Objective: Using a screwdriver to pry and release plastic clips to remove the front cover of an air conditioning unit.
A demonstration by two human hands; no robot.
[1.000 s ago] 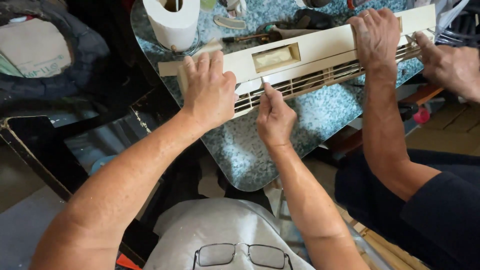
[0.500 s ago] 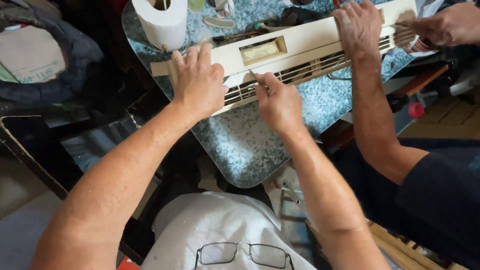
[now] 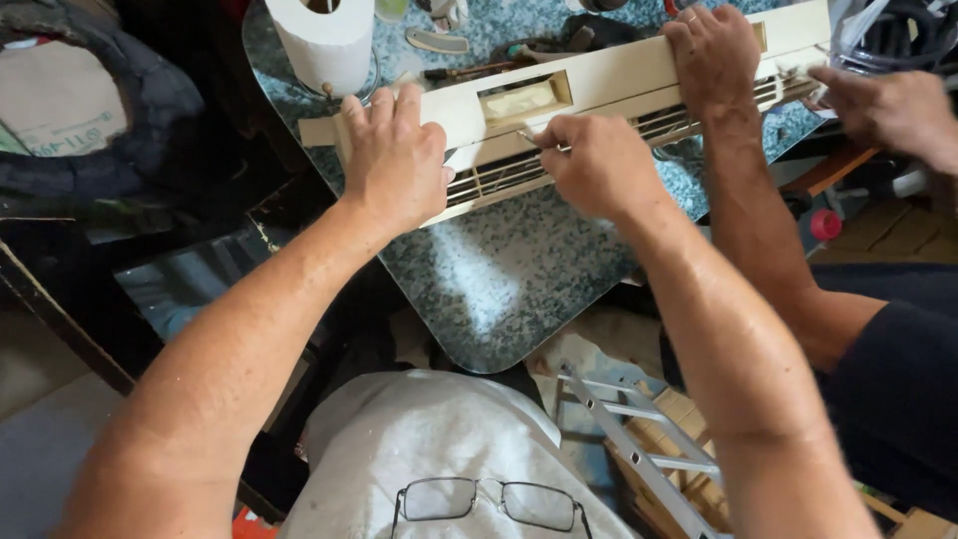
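Observation:
A long cream plastic vent panel [image 3: 619, 70] with thin slats along its lower edge lies across a speckled blue-green table [image 3: 499, 279]. My left hand [image 3: 394, 160] presses down on the panel's left end, fingers curled over its top edge. My right hand [image 3: 599, 165] is at the slats near the middle, fingers pinched on a thin pointed tool [image 3: 527, 135] whose tip touches the panel under a rectangular opening [image 3: 524, 98]. A co-worker's hand [image 3: 714, 60] holds the panel further right, and their other hand [image 3: 888, 105] is at its right end.
A white paper roll [image 3: 324, 40] stands at the table's far left, with a screwdriver [image 3: 469, 70] and small parts behind the panel. A dark bag [image 3: 100, 120] lies left. A metal ladder [image 3: 639, 449] lies below the table. Glasses [image 3: 479, 499] hang on my shirt.
My right hand has moved up from the slats' lower edge to the panel's middle. My left hand keeps its hold. The co-worker's far hand has shifted at the right end.

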